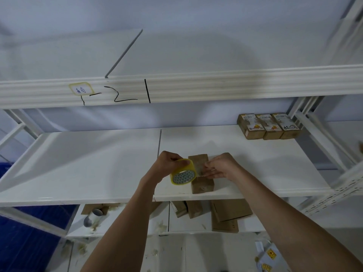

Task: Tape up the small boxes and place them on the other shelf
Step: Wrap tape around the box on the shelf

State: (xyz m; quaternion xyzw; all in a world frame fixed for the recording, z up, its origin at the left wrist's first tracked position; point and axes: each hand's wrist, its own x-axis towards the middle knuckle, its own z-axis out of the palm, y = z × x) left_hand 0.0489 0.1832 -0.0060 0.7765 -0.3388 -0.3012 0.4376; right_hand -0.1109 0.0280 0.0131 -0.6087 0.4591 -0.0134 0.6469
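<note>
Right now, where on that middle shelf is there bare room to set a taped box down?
The middle shelf is bare across its left half, from the seam leftwards. A free strip also lies between the hands and the three labelled boxes in the back right corner. It is crowded at the front centre, where both hands work tape roll over the brown box.

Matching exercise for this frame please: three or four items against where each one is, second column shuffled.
1. tape roll
2. brown box
3. three labelled boxes
4. flattened cardboard

A. far right of the middle shelf
B. lower shelf
C. held in the left hand
D. front of the middle shelf, under the right hand

Pairs: 1-C, 2-D, 3-A, 4-B
</note>
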